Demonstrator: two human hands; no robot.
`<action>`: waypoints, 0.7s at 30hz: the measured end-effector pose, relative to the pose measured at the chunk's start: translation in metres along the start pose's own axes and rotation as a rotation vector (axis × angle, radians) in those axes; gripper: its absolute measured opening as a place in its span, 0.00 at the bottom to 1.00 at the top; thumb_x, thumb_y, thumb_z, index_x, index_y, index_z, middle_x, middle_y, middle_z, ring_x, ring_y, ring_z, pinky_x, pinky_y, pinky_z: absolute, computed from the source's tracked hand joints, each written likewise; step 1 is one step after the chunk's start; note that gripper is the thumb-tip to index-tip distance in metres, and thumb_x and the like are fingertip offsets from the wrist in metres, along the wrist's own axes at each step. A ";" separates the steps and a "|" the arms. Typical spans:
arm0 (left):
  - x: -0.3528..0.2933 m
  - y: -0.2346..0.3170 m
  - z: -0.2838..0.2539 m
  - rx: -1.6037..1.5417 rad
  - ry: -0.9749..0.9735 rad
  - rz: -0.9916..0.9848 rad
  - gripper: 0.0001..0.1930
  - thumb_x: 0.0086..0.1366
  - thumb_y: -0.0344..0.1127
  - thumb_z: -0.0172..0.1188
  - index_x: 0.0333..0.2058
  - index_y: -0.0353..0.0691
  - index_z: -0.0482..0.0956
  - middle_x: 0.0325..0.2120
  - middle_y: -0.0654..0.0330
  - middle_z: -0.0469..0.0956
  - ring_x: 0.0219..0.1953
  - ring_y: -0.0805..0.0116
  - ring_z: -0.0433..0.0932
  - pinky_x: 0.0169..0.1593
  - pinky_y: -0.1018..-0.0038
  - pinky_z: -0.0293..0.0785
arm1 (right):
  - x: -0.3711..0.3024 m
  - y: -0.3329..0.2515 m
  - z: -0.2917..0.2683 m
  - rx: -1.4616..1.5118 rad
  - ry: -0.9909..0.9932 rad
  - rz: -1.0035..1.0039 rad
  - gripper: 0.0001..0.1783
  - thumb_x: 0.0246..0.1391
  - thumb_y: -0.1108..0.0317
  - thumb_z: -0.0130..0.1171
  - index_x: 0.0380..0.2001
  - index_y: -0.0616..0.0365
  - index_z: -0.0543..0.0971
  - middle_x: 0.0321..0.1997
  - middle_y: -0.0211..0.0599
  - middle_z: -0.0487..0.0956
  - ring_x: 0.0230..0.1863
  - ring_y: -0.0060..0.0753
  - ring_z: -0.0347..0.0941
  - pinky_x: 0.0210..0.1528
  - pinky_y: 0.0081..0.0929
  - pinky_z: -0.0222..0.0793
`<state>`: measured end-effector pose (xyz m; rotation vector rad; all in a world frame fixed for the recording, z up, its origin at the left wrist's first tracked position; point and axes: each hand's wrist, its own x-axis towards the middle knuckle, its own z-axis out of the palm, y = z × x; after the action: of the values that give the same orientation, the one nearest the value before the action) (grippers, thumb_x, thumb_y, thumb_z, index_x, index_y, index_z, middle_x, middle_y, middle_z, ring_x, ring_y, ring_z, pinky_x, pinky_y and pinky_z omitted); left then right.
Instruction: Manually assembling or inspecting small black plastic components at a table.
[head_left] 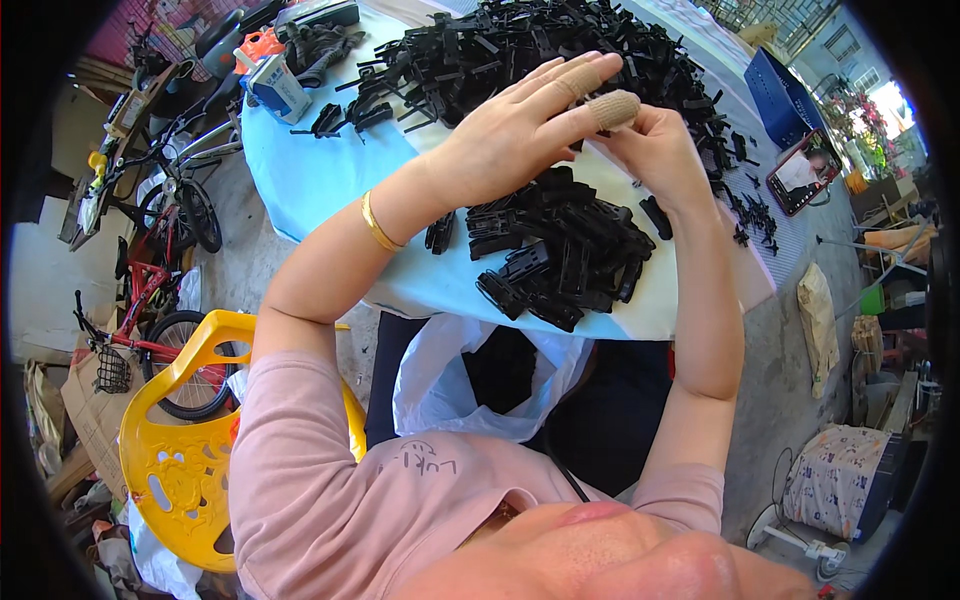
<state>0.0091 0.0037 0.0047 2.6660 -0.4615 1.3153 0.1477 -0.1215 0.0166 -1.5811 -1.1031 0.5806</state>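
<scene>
My left hand (510, 125) reaches over the table, with tan wraps on two fingers and a gold bangle at the wrist. Its upper fingers stretch to the right; the lower ones curl underneath, mostly hidden. Right beside its wrapped fingertip, my right hand (668, 160) is closed in a pinch. Whatever the two hands hold between them is hidden behind the fingers. Just below them lies a pile of black plastic clip-like parts (570, 250), with a single black piece (656, 217) near my right wrist. Beyond my hands spreads a large heap of similar loose black parts (480, 60).
A white plastic bag (430, 375) with dark contents sits at my lap. Small black pieces (755, 215), a phone (803, 175) and a blue basket (778, 100) are at the right. A carton (277, 90) stands far left; a yellow chair (185, 470) and bicycles (150, 300) are left.
</scene>
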 end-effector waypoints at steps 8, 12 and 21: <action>-0.004 -0.003 -0.003 -0.484 0.004 -0.299 0.28 0.46 0.20 0.62 0.48 0.36 0.65 0.46 0.56 0.71 0.46 0.64 0.74 0.49 0.72 0.71 | -0.008 -0.004 0.011 0.002 -0.150 0.108 0.10 0.49 0.63 0.58 0.24 0.59 0.79 0.13 0.16 0.64 0.14 0.06 0.53 0.15 0.09 0.44; -0.005 -0.008 -0.001 -0.996 0.158 -0.582 0.20 0.51 0.22 0.61 0.44 0.34 0.67 0.40 0.57 0.74 0.41 0.72 0.75 0.45 0.77 0.73 | -0.006 -0.002 0.004 -0.011 -0.064 0.001 0.10 0.51 0.65 0.56 0.29 0.61 0.79 0.15 0.16 0.65 0.15 0.06 0.54 0.15 0.09 0.44; -0.007 -0.002 0.003 -0.872 0.163 -0.743 0.16 0.50 0.24 0.64 0.38 0.35 0.71 0.31 0.62 0.76 0.33 0.79 0.75 0.38 0.81 0.73 | -0.012 -0.007 0.023 0.072 0.021 -0.203 0.10 0.53 0.69 0.54 0.35 0.65 0.77 0.21 0.23 0.73 0.23 0.11 0.64 0.25 0.10 0.59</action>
<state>0.0079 0.0059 -0.0031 1.7105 0.0176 0.8093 0.1211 -0.1209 0.0140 -1.3907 -1.1970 0.4613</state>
